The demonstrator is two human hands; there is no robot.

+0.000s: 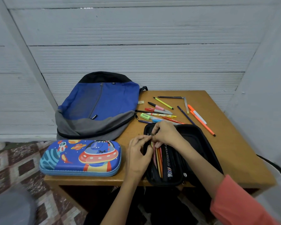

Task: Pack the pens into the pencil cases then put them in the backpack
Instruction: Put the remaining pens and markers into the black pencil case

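Note:
A black pencil case [193,143] lies open at the table's front right, with several coloured pens [158,157] tucked inside along its left half. My left hand [138,156] holds the case's left edge, fingers curled by the pen tops. My right hand [165,133] pinches the top end of a pen at the case's upper left. Loose pens and markers [164,110] lie scattered behind the case. A closed blue space-themed pencil case [80,157] sits at the front left. The blue and grey backpack [97,106] lies flat at the back left.
A green eraser [145,116] and a small sharpener [141,102] lie among the loose pens. The wooden table [234,143] stands against a white wall, and patterned floor shows to the left. The backpack overhangs the table's left side.

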